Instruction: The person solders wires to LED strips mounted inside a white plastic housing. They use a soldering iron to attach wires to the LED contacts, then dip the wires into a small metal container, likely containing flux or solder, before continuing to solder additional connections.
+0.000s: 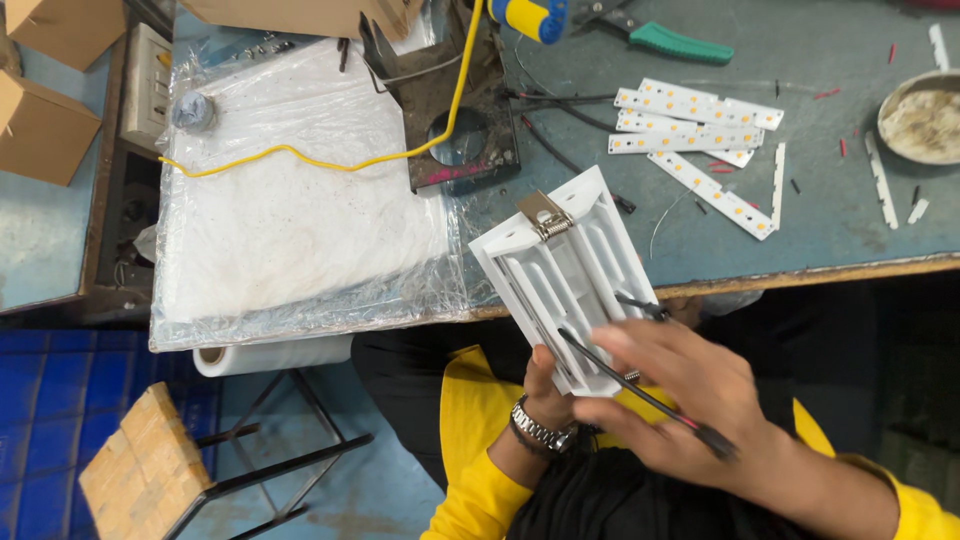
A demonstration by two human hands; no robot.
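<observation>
White housing [565,270] held by left hand [545,385]; right hand [680,385] grips dark tool [640,392].

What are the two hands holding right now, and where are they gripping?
Left hand grips the white housing by its near bottom edge. Right hand holds thin black tweezers partway along their length.

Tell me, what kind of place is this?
Probably a small workshop where lights get put together. You can see white LED strips on the bench, green-handled pliers, and a white lamp housing held in both hands.
</observation>
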